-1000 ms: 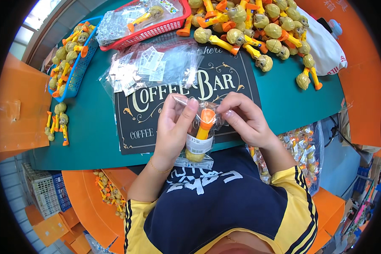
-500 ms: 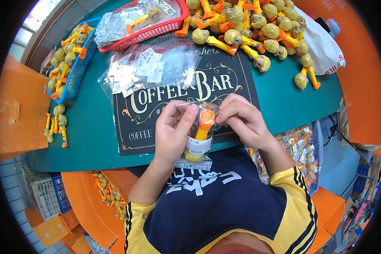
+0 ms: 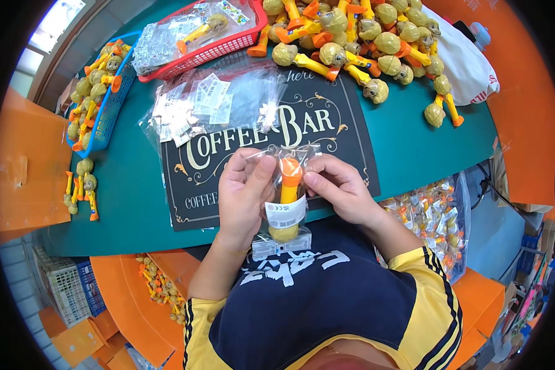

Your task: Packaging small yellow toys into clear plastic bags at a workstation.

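Between my two hands is a clear plastic bag with a toy inside, its orange end up and its yellowish round head down. A white label wraps around the toy's middle. My left hand pinches the bag's upper left edge between thumb and fingers. On the other side, my right hand pinches the bag's right edge, thumb toward me. The bag hangs over the near edge of a black printed mat, close to my shirt.
Loose toys are heaped at the back right. A red basket holds flat bags and one packed toy; a blue basket of toys stands left. Clear bags with labels lie on the mat. A large sack of packed toys is at right.
My right hand has moved lower and its fingers have shifted along the bag's edge. The bagged toy now stands more upright and slightly further left.
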A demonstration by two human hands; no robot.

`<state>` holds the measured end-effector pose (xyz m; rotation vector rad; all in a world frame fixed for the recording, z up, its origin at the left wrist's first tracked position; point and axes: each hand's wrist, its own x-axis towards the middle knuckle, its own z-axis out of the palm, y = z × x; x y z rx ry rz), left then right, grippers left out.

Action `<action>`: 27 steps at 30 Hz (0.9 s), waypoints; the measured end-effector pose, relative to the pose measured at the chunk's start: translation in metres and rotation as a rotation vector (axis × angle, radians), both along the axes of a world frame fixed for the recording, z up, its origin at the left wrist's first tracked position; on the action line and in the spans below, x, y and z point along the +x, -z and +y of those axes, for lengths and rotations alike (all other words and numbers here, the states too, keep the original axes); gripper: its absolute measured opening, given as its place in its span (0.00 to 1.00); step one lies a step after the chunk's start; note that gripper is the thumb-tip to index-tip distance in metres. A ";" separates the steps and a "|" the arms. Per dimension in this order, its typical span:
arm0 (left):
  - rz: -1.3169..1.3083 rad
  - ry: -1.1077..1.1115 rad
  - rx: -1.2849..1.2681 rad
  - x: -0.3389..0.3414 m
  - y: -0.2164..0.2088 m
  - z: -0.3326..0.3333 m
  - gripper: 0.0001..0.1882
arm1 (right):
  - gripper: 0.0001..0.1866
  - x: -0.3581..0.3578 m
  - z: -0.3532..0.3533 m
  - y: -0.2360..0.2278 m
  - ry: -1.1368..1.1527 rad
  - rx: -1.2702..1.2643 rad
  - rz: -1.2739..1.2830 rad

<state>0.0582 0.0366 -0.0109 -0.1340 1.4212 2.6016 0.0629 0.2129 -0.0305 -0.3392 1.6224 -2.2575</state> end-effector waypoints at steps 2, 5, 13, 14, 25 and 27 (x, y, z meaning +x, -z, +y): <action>-0.037 -0.002 0.126 -0.002 0.004 -0.002 0.06 | 0.04 0.002 0.001 0.002 0.018 -0.002 0.077; -0.055 0.029 0.205 -0.002 0.005 -0.004 0.07 | 0.05 0.002 0.003 0.001 0.017 -0.047 0.111; 0.020 0.039 0.156 0.005 0.012 -0.001 0.08 | 0.27 -0.002 0.019 0.003 -0.069 -0.125 -0.063; 0.063 0.020 0.095 0.007 0.012 -0.001 0.09 | 0.29 -0.004 0.017 0.006 -0.075 -0.128 -0.003; 0.115 -0.004 0.110 0.012 0.007 0.010 0.16 | 0.17 0.005 -0.012 -0.008 0.169 0.022 0.208; 0.084 -0.015 0.136 0.010 0.006 0.014 0.18 | 0.18 0.006 -0.011 -0.006 0.177 -0.015 0.130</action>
